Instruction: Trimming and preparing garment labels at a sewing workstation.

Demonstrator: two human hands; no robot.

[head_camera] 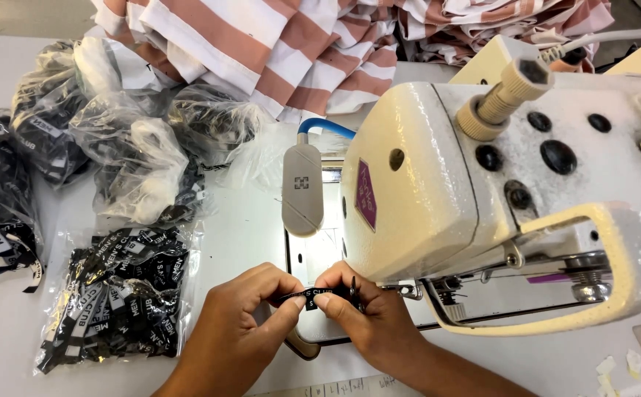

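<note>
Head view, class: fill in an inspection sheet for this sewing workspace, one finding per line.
Surface: white table, lit near the needle.
Job's things: small black label, pinched at both ends beside the cream sewing machine.
Clutter: clear bags of black labels; striped fabric pile.
Hands: left hand and right hand both grip the label.
Cables: blue lamp neck; white cord.
Surroundings: nothing seen.

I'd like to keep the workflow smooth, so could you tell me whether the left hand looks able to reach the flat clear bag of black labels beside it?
Probably yes. The bag of black labels lies just left of the left hand with bare table between, though that hand is pinching the small black label.
</note>
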